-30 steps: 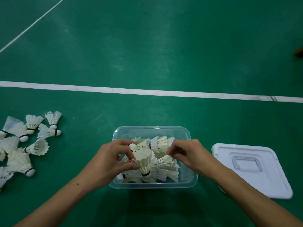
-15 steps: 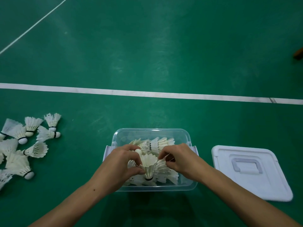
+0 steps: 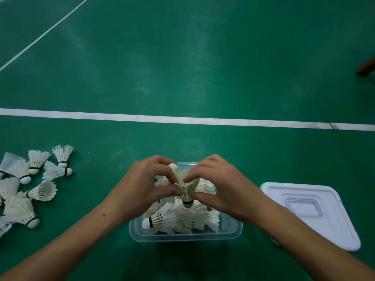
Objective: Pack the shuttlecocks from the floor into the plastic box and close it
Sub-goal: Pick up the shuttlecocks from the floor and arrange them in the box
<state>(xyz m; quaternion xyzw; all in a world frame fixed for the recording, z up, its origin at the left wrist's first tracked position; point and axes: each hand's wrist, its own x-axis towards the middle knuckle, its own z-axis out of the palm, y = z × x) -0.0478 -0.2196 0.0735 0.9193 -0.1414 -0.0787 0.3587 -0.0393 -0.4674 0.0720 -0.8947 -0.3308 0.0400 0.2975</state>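
Note:
A clear plastic box (image 3: 185,237) sits on the green floor in front of me, holding several white feather shuttlecocks (image 3: 182,217). Over its middle, my left hand (image 3: 146,185) and my right hand (image 3: 219,185) both pinch one upright shuttlecock (image 3: 187,191), cork end down, feathers up. A second shuttlecock lies behind it with its cork (image 3: 172,166) by my left fingertips. My hands hide the far half of the box. The white lid (image 3: 310,211) lies flat on the floor to the right of the box.
Several loose shuttlecocks (image 3: 30,183) lie scattered on the floor at the left. A white court line (image 3: 182,119) runs across beyond the box. A brown wooden piece (image 3: 367,66) shows at the right edge.
Both hands have lifted slightly and closed in on the upright shuttlecock above the pile. The view has shifted closer and lower over the box.

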